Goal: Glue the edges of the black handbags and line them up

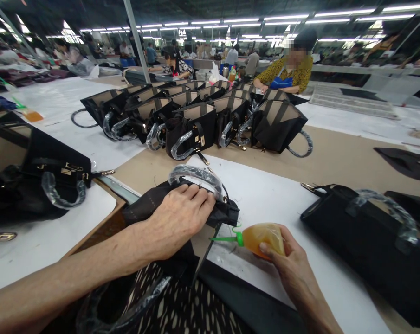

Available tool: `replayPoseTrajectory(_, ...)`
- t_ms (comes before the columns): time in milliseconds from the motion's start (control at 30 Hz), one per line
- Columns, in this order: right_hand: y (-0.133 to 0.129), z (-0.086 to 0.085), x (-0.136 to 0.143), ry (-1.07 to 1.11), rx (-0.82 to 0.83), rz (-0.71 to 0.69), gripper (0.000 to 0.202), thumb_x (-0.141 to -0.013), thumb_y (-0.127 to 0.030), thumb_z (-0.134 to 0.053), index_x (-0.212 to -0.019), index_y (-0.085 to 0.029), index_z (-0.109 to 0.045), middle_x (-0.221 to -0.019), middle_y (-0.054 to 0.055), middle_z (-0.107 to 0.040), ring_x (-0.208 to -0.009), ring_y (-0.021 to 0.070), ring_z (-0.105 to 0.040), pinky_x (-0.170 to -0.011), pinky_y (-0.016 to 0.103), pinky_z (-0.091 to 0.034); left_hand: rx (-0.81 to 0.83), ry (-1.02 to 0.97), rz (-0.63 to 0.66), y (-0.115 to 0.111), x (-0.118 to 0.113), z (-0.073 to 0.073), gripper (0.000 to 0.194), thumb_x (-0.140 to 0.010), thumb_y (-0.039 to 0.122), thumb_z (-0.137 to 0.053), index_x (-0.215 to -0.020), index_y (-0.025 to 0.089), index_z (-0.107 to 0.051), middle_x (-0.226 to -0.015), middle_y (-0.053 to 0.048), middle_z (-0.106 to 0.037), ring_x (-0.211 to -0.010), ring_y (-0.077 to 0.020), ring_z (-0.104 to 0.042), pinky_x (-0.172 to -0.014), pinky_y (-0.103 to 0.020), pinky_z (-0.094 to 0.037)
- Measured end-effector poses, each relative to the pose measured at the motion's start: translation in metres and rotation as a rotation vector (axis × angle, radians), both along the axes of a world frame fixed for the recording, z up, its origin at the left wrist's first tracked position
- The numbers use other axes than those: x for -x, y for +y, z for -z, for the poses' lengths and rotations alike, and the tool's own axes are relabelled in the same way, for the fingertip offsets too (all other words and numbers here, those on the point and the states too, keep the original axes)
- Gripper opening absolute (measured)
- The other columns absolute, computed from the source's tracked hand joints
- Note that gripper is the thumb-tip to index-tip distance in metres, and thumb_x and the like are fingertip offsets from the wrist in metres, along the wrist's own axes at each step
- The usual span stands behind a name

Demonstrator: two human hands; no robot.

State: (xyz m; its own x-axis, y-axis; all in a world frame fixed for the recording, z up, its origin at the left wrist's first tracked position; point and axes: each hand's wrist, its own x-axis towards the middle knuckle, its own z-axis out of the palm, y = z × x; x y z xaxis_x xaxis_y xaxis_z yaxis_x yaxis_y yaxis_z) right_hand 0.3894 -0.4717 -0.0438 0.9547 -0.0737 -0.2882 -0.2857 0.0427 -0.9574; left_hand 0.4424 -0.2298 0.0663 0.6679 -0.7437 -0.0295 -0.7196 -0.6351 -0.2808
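Observation:
My left hand [185, 211] grips the upper part of a black handbag [143, 204], its fingers curled over the bag near a plastic-wrapped handle [199, 174]. The bag lies tilted at the table edge, and its beige lining shows beneath my wrist. In my right hand [289, 255] is a squeeze bottle [261, 236] of amber liquid, probably glue. Its thin green nozzle [225, 239] points left, close to the edge of the bag's opening; whether it touches cannot be made out. A second wrapped handle [126, 315] hangs low, below my left forearm.
Several black handbags [192, 125] stand in rows across the table. More bags sit at the left [56, 162] and right [366, 250]. Another amber bottle [32, 115] lies at the far left. A co-worker in a yellow patterned top [265, 76] works across the table.

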Motion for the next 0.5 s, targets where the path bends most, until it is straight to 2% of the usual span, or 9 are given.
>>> replayPoseTrajectory(267,0.000,-0.002,0.013,0.037,-0.044,-0.077,0.039,-0.069,-0.040,-0.070,-0.098,-0.021,-0.054,-0.083,0.002,-0.062,-0.076,0.0214,-0.057,-0.065,0.029,-0.049,0.008,-0.035,0.018,0.000,0.001,0.004,0.037,-0.077,0.009,-0.044,-0.114,0.004,-0.048,-0.097,-0.012,-0.057,-0.083,-0.0240,-0.051,-0.070,-0.038,-0.046)
replayPoseTrajectory(500,0.011,-0.011,0.028,0.054,-0.042,-0.024,0.040,-0.067,-0.043,-0.070,-0.097,-0.021,-0.054,-0.080,0.000,-0.062,-0.072,0.0205,-0.056,-0.060,0.026,-0.047,-0.002,-0.039,0.009,0.000,0.002,0.003,0.034,-0.080,0.009,-0.040,-0.113,0.003,-0.049,-0.098,-0.013,-0.057,-0.083,-0.0240,-0.052,-0.069,-0.037,-0.046)
